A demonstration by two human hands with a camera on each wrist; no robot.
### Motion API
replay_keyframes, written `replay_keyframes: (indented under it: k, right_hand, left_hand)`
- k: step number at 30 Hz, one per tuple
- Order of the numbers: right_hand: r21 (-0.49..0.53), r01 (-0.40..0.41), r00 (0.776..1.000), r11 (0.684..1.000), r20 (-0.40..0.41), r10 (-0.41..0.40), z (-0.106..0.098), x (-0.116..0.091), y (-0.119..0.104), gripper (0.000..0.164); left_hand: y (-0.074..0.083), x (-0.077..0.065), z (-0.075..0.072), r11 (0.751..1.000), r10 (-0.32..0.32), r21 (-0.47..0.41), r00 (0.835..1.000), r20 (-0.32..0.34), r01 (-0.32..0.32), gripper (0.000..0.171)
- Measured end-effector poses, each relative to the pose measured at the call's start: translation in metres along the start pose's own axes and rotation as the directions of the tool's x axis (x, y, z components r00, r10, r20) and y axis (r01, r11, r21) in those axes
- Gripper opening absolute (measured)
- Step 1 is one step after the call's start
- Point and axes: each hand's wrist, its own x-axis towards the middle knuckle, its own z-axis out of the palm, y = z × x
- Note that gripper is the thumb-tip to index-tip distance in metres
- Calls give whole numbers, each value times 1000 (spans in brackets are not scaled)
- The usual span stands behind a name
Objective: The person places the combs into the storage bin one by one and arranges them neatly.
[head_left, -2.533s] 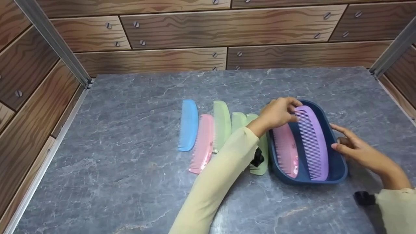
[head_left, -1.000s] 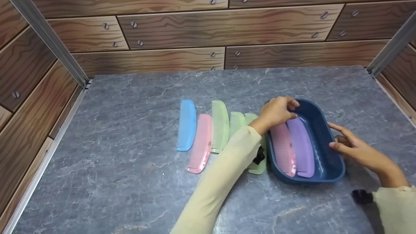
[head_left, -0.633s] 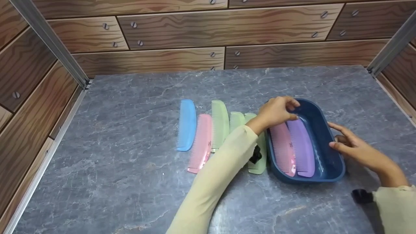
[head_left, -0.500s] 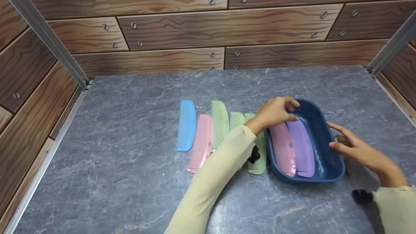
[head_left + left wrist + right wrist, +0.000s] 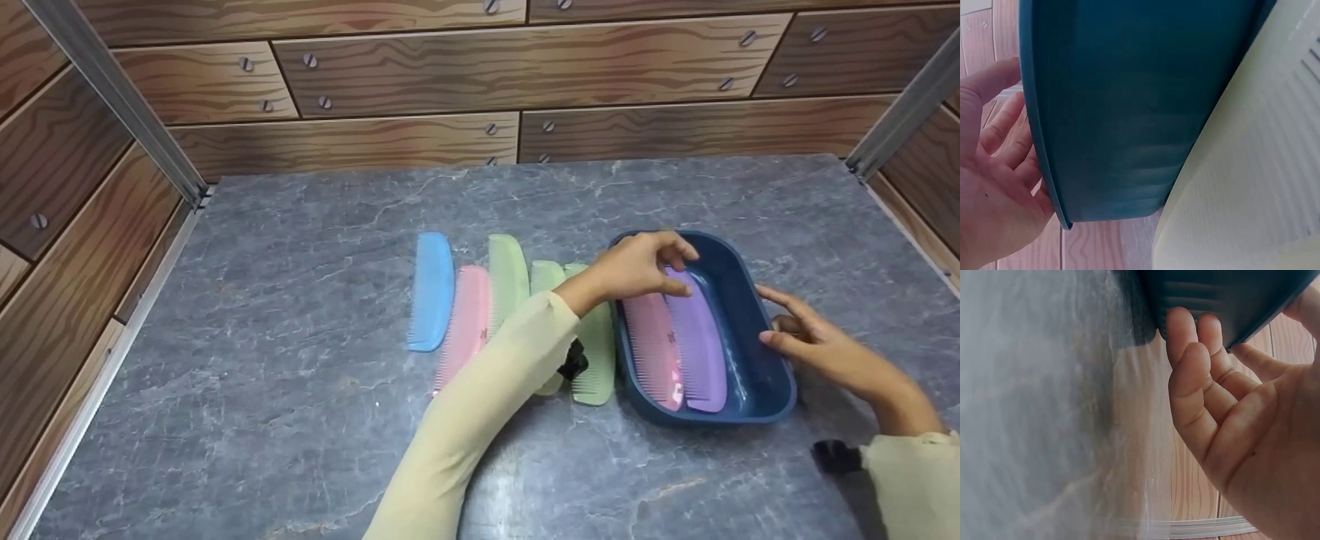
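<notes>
My left hand (image 5: 637, 266) is over the left rim of a dark blue plastic bin (image 5: 757, 409), thumb and fingers apart, holding nothing. Inside the bin, a pink comb (image 5: 656, 352) lies beside a purple comb (image 5: 701, 345), their top ends partly hidden by that hand. At the bin's right side my right hand (image 5: 832, 345) holds the wall, its thumb at the rim and its fingers against the outside. Close up in the right wrist view, bent fingers (image 5: 1190, 377) meet the bin's outer wall (image 5: 1241, 298).
Left of the bin, a blue comb (image 5: 433, 292), a pink comb (image 5: 465, 315) and several green combs (image 5: 596, 360) lie in a row on the grey marbled table (image 5: 262, 375). My left sleeve (image 5: 480, 397) covers parts of them. Wood-patterned panels (image 5: 420, 82) stand behind.
The purple comb, earlier held tilted in my left hand, now lies flat in the bin beside the pink one. The left hand has let go and shifted slightly; the right hand stays put.
</notes>
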Motion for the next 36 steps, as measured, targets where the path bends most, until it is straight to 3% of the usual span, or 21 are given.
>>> replay_keyframes:
  k: [6,12,22,31,36]
  right_hand:
    - [14,13,1000,1000,5,-13,-1,2,4,63]
    - [55,19,999,998,25,-20,-1,2,6,64]
    - [65,26,999,998,26,-28,0,2,6,64]
    - [78,44,999,996,21,-46,0,1,7,64]
    - [74,16,1000,997,25,-18,-1,1,5,63]
  left_hand:
    - [0,-2,1,997,55,-47,998,42,-53,44]
    - [3,-3,3,998,50,-47,992,119,-45,46]
    - [10,-1,12,994,-16,105,973,228,-8,49]
    - [16,0,19,950,-120,311,950,287,26,48]
    - [16,2,24,952,-106,306,938,331,-1,46]
